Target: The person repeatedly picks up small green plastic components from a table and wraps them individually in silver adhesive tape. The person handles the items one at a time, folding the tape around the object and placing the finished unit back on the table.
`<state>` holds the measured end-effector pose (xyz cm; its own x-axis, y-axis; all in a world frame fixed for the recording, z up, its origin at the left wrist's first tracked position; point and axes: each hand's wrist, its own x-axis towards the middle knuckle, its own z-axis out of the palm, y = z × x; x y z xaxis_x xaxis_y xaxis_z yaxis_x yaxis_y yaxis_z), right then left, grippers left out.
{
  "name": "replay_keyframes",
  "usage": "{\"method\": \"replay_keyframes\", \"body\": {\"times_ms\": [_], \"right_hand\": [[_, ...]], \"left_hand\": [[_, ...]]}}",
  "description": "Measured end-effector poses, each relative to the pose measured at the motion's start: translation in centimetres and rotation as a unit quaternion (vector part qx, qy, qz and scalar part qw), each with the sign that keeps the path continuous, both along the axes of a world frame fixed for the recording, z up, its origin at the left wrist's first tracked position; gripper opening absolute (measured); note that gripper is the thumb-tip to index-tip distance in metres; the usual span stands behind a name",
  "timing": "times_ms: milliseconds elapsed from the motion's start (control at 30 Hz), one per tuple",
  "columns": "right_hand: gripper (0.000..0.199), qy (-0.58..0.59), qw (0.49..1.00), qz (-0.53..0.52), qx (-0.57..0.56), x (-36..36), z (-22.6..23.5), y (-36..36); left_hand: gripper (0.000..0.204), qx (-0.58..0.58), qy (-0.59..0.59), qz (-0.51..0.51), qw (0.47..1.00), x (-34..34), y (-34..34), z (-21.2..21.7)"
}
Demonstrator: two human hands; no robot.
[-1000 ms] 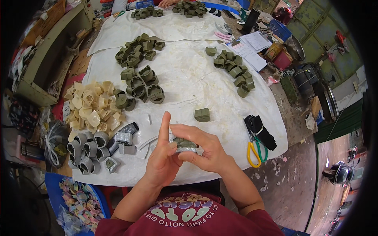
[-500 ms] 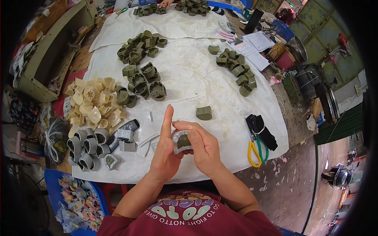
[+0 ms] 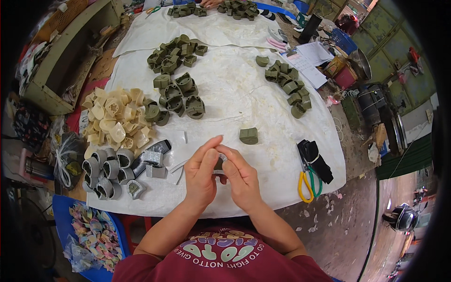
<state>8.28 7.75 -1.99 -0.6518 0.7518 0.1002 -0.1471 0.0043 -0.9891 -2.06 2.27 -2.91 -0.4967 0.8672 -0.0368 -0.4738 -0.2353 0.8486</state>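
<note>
Between both hands, above the near edge of the white sheet, is a small ring-like piece (image 3: 219,164) with a silver-grey outer band and a dark olive inside. My left hand (image 3: 199,176) grips its left side, thumb pressed on the rim. My right hand (image 3: 242,181) closes on the other side, its thumb also at the rim. The fingertips meet at the far side and hide much of the piece. A lone olive-green block (image 3: 249,136) lies just beyond my right hand. Grey strips (image 3: 175,168) lie left of my left hand, near several grey-banded pieces (image 3: 111,169).
Cream-coloured moulded pieces (image 3: 115,117) are heaped at left. Olive blocks stand in a left cluster (image 3: 174,101) and a right row (image 3: 290,87). Scissors (image 3: 306,187) lie beside a black bundle (image 3: 316,160). A blue tub (image 3: 60,211) holds scraps. Another person's hand (image 3: 210,3) shows at the far end.
My left index finger, raised upright before, has folded down toward the right fingertips. My left thumb has come onto the piece's rim. The view has shifted slightly.
</note>
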Motion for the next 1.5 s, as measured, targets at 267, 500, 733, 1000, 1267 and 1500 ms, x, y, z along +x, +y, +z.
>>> {"method": "replay_keyframes", "body": {"times_ms": [267,500,733,1000,1267,1500], "right_hand": [[0.026,-0.006,0.991,0.014,-0.131,-1.2,-0.2,1.2],[0.028,0.017,0.993,0.053,-0.108,-3.3,-0.3,-0.2],[0.032,-0.024,0.992,0.099,0.067,-4.8,-1.5,-0.4],[0.024,-0.192,0.936,-0.018,0.294,-1.9,-2.1,1.6],[0.025,-0.232,0.871,0.037,0.431,-2.1,-2.2,1.0],[0.03,-0.346,0.902,0.147,0.214,-0.2,-2.4,1.9]], "left_hand": [[0.048,0.006,-0.061,-0.019,0.998,-0.4,-0.3,0.5],[0.04,-0.052,-0.048,-0.002,0.997,-2.5,-2.1,0.1],[0.041,-0.117,0.323,0.142,0.928,-7.7,-7.4,0.6],[0.041,-0.4,0.732,0.198,0.514,-17.7,-13.6,0.8],[0.048,-0.319,0.711,0.316,0.541,-15.2,-12.0,0.4],[0.02,-0.084,0.526,0.156,0.832,-7.2,-9.8,0.5]]}}
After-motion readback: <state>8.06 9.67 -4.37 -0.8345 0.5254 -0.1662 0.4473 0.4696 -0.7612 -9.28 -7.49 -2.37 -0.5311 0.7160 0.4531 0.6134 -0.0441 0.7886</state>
